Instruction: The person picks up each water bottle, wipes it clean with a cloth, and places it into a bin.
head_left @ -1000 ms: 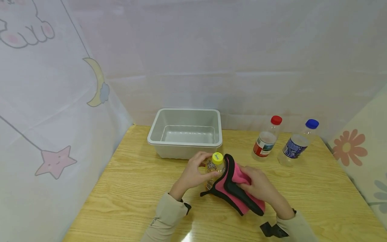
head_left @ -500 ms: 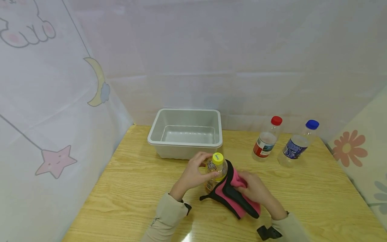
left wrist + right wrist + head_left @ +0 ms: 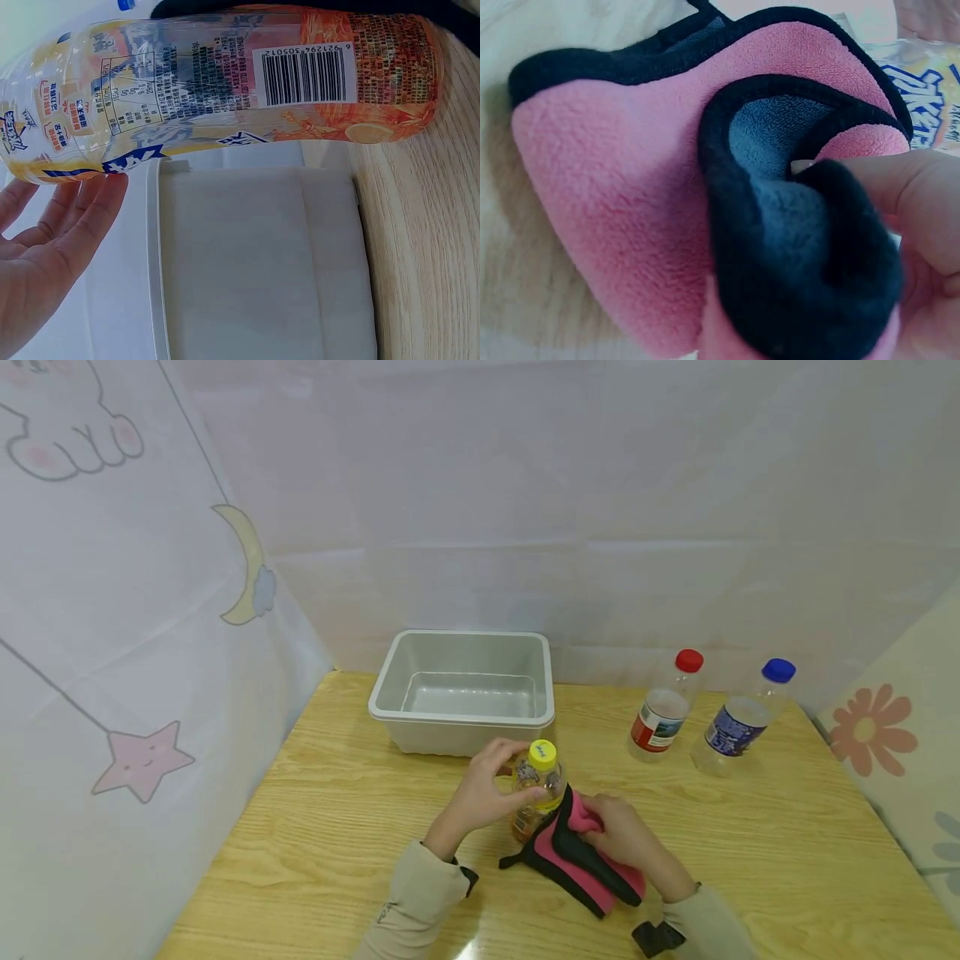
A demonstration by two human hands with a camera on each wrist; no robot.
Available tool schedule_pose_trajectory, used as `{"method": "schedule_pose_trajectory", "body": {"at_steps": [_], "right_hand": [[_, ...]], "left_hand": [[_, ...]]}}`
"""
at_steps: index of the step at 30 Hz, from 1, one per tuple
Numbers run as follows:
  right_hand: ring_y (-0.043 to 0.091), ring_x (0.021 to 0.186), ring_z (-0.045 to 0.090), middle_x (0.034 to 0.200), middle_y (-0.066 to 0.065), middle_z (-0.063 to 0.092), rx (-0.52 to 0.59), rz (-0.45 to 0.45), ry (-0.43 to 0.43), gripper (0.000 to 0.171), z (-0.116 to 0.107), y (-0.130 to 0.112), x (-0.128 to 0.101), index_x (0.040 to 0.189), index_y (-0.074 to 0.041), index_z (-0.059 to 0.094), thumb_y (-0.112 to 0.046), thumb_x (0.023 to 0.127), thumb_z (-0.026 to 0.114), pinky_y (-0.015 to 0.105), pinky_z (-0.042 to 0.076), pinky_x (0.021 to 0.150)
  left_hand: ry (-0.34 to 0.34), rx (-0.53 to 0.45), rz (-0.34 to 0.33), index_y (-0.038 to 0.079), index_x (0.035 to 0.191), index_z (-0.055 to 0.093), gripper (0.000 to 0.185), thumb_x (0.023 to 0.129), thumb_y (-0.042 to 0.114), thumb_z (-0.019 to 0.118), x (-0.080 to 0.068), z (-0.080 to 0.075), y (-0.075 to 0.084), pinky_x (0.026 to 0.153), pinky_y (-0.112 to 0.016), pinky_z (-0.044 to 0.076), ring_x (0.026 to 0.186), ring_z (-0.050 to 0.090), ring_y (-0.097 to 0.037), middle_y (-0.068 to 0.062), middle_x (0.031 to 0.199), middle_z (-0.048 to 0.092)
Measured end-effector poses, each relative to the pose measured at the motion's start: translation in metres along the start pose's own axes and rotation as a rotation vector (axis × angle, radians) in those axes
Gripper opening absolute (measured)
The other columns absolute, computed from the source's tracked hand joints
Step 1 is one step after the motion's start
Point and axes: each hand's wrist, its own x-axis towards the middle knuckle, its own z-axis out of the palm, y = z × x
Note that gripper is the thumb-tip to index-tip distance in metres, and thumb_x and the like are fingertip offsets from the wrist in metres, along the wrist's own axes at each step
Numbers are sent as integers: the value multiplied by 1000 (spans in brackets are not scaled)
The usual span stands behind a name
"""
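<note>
In the head view, the cloth (image 3: 557, 858) covers a part of the lower right side of the yellow-capped bottle (image 3: 551, 782), and the bottle itself conceals some fingers of the left hand (image 3: 482, 792). This hand grasps the bottle, its thumb in front and its fingers behind. The left wrist view cuts off the cap, but it shows the barcode and the orange base.

The right hand (image 3: 624, 833) pinches the pink cloth with black edging; its fingertips partly disappear into the folds (how deep, I cannot tell).

The bottle is on the table (image 3: 322, 827), in front of the grey tub (image 3: 465, 735). Its long axis is about upright, with the cap upward. The cloth is slanted: one end touches the bottle, the other goes toward the right sleeve (image 3: 708, 925), and its small black loop (image 3: 511, 862) points to the left.
</note>
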Motion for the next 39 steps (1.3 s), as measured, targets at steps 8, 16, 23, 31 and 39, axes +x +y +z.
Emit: {"method": "schedule_pose_trajectory", "body": {"at_steps": [8,16,23,31,39], "right_hand": [[9,59,38,65,-5,43,-10,56,-48,18,13,3,6,81,-10,60,-1,70,72,23,30,50],[9,60,40,67,-6,46,-10,55,-66,22,16,6,6,90,-8,63,-1,71,72,23,32,51],[7,65,45,74,-7,54,5,13,-73,36,7,10,4,106,-2,63,-4,72,72,23,35,54],[13,79,56,94,5,63,-30,-18,6,47,-9,10,-4,118,3,57,-1,73,71,28,46,63],[22,90,59,103,9,63,-54,-129,115,51,-23,11,-11,117,2,58,8,68,70,39,50,72]], "left_hand": [[7,-5,-10,8,124,53,52,78,24,73,-2,-2,-1,81,-28,49,102,53,-24,-4,112,52],[13,-24,-9,9,125,52,52,79,23,72,-4,-2,-2,81,-29,49,102,53,-26,-4,110,52],[21,-8,-10,8,126,51,55,78,23,73,-4,-3,-2,82,-27,49,103,52,-21,-4,111,52],[-5,-67,-46,5,124,50,52,80,21,72,-2,-1,0,86,-26,47,106,52,-18,-5,116,54],[-14,-68,-17,1,124,51,50,81,18,69,-5,-4,1,86,-29,48,107,51,-25,-10,122,47]]}}
